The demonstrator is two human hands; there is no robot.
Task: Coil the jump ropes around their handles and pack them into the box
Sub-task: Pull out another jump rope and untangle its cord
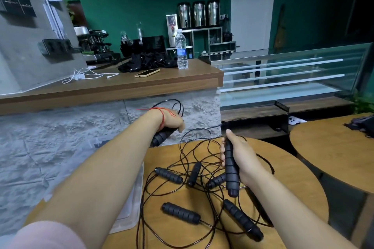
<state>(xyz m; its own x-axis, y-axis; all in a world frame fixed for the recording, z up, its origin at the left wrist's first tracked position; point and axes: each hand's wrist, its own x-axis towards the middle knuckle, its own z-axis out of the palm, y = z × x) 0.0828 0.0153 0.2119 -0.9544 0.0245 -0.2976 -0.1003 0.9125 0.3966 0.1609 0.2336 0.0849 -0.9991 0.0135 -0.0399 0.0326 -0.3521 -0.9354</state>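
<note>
Two handles are off the table: our left hand (172,121) clenches a raised handle (160,137) past the far edge; our right hand (240,157) grasps an upright handle (230,172) above the tangled cords (204,159); five loose handles (180,212) lie among them on the round wooden table (293,178).

dim indoor light | wide-angle edge bending | soft, slightly blurred detail
</note>
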